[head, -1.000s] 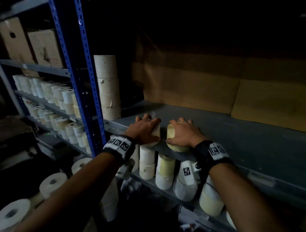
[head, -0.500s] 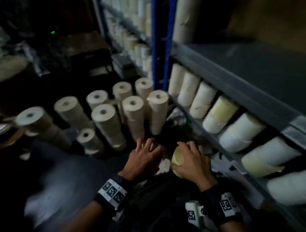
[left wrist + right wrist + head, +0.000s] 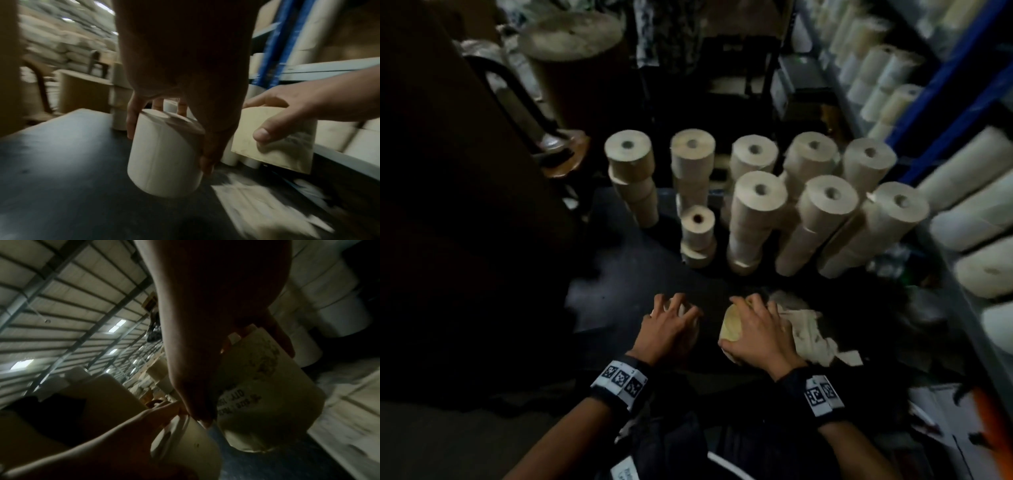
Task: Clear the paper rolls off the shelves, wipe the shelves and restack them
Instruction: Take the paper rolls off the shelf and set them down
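Observation:
My left hand (image 3: 671, 325) grips a white paper roll (image 3: 164, 155) from above, fingers curled around its top rim, just above the dark floor (image 3: 61, 178). My right hand (image 3: 756, 332) grips a yellowish paper roll (image 3: 731, 325) in the same way; that roll (image 3: 267, 386) carries printed text. The two hands are side by side, low over the floor. Ahead stand several stacks of beige paper rolls (image 3: 760, 219) upright on the floor. More rolls (image 3: 976, 212) lie on the shelves at the right.
A crumpled pale cloth (image 3: 811, 332) lies on the floor right of my right hand. The blue-posted metal shelf rack (image 3: 941, 89) runs along the right. Dark furniture and a large round object (image 3: 571, 34) stand at the back left.
Both hands have come down from the shelf edge to the floor, each with its roll. My view has swung from the shelf down to the stacks on the floor.

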